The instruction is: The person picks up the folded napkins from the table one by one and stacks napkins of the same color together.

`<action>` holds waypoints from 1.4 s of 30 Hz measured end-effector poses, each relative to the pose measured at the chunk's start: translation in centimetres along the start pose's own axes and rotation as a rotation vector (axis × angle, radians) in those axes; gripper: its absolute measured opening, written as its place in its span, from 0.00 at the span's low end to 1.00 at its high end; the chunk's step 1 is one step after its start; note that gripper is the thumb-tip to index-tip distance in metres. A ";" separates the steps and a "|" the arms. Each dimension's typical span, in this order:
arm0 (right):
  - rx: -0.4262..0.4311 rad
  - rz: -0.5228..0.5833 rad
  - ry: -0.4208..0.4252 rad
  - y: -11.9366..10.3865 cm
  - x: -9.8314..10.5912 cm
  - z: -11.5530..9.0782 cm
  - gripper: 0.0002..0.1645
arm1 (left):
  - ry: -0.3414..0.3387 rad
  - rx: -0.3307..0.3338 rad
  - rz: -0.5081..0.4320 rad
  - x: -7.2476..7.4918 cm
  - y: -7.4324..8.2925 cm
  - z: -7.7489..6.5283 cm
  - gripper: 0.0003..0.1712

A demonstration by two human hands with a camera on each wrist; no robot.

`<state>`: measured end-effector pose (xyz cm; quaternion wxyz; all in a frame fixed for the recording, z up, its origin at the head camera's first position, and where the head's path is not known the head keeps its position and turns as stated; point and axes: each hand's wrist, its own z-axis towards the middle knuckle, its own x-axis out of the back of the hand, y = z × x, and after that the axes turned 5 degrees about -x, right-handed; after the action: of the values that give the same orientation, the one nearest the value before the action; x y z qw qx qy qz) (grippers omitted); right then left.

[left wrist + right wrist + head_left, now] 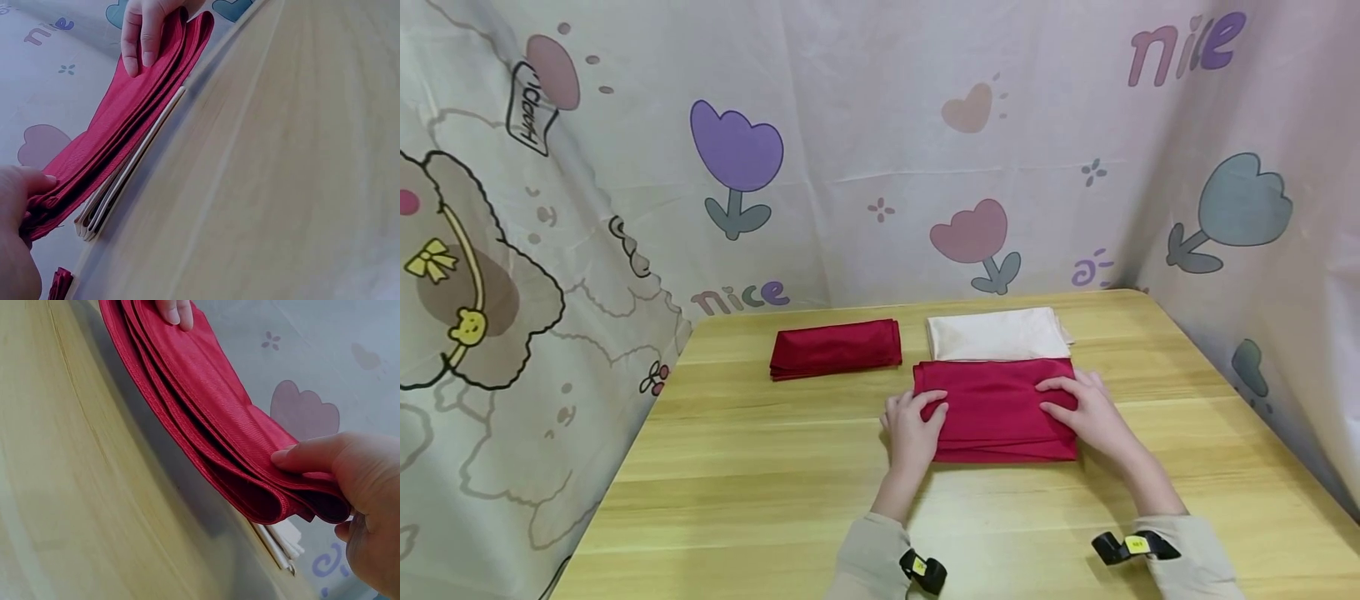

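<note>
A folded red cloth (992, 408), several layers thick, is held up off the table between my two hands. My left hand (912, 429) pinches its left end, thumb on top and fingers beneath. At the other end, my right hand (1093, 417) grips it the same way; the right wrist view shows the thumb (306, 455) pressing the upper layer. The layered edges sag slightly in the middle. Just behind lies a folded white cloth (1000, 333), partly covered from the head view by the red one. To its left rests a second folded red cloth (835, 348).
The wooden table (737, 500) extends on all sides of the cloths. A patterned curtain (850, 167) hangs along the back, left and right edges. Each sleeve carries a black wrist strap, such as the right strap (1135, 547).
</note>
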<state>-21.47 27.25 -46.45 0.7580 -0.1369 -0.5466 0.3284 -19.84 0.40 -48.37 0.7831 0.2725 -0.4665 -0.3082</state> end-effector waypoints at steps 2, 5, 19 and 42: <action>-0.006 -0.001 -0.004 -0.1 0.0 0.1 0.15 | 0.000 0.010 -0.006 0.1 0.0 0.1 0.09; -0.010 0.000 -0.006 -0.1 0.0 0.2 0.15 | 0.003 0.021 -0.010 0.1 0.1 0.4 0.09; 0.034 0.009 0.020 -0.5 -0.1 0.9 0.16 | 0.021 -0.004 -0.051 0.9 0.1 1.3 0.08; 0.157 0.000 0.052 -2.3 -0.6 1.9 0.18 | 0.026 -0.003 -0.055 3.0 -0.9 2.3 0.08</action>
<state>-22.50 24.86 -44.87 0.7802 -0.0856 -0.4995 0.3666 -20.96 -2.74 -46.39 0.7807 0.2882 -0.4479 -0.3268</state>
